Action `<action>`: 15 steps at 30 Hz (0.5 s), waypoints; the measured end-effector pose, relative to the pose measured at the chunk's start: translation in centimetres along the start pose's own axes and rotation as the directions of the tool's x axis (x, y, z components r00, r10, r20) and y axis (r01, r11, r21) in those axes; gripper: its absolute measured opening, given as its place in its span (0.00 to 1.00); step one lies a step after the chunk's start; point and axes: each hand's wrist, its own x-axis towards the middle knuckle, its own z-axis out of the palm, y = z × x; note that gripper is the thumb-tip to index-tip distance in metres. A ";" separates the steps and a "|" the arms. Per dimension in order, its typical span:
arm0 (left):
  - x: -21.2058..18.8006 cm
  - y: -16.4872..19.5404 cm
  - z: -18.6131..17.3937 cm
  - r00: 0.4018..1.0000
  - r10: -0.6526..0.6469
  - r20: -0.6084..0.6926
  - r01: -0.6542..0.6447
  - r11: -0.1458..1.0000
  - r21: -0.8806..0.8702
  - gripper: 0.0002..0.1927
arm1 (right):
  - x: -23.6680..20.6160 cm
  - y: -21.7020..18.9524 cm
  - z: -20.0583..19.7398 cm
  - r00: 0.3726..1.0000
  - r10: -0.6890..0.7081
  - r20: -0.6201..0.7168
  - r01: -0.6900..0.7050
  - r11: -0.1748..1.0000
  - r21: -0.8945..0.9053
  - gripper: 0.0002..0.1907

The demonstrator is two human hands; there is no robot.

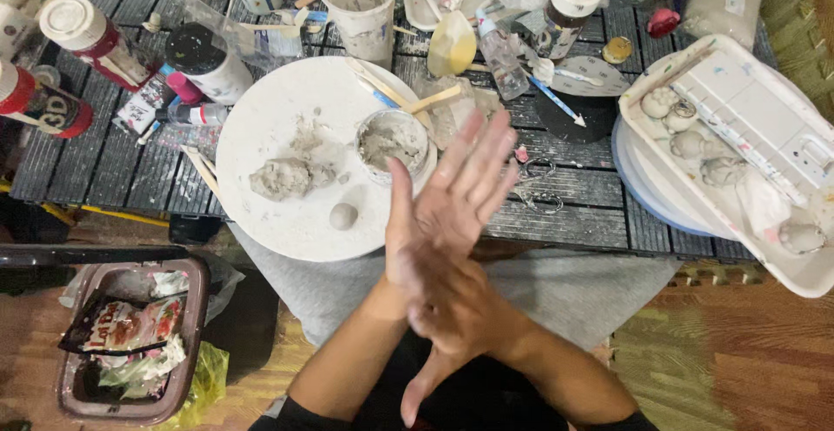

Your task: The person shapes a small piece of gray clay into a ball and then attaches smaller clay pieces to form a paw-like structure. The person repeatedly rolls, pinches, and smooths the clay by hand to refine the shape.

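- Head view: left hand (456, 192) and right hand (447, 309) lie flat, palms pressed crosswise; whether anything sits between them cannot be told.
- A small grey clay ball (343, 215) rests on the round white board (261, 127) on the dark slatted desk (582, 214), left of both hands, nearer the left hand.

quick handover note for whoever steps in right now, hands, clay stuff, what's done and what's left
Left hand and right hand: pressed palm to palm, crossed, above the lap in front of the table; whether anything lies between them cannot be seen.
On the round white board: a clay lump, a small clay ball, and a cup of grey clay at its right edge.
Done: one ball on the board; several shaped pieces sit in the white tray at right.
Left: the lump is unshaped.
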 end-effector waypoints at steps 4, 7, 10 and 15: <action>-1.4 -1.6 0.3 1.000 -0.025 0.003 0.025 0.999 0.020 0.45 | 1.0 -0.2 -1.6 0.988 0.083 -0.133 -0.067 0.990 0.121 0.68; -3.4 -2.7 0.5 0.999 0.012 0.049 -0.016 0.996 0.090 0.45 | 2.0 -1.0 -3.8 0.982 0.187 -0.042 -0.187 0.982 -0.014 0.63; -4.3 -3.7 0.8 0.997 0.067 0.031 -0.069 0.996 0.059 0.46 | 3.2 -1.6 -5.3 0.960 0.273 0.060 -0.275 0.961 0.028 0.62; -3.9 -3.6 1.7 0.982 0.155 -0.111 -0.140 0.982 0.131 0.45 | 5.6 0.7 -6.2 0.942 0.336 -0.011 -0.337 0.941 -0.030 0.59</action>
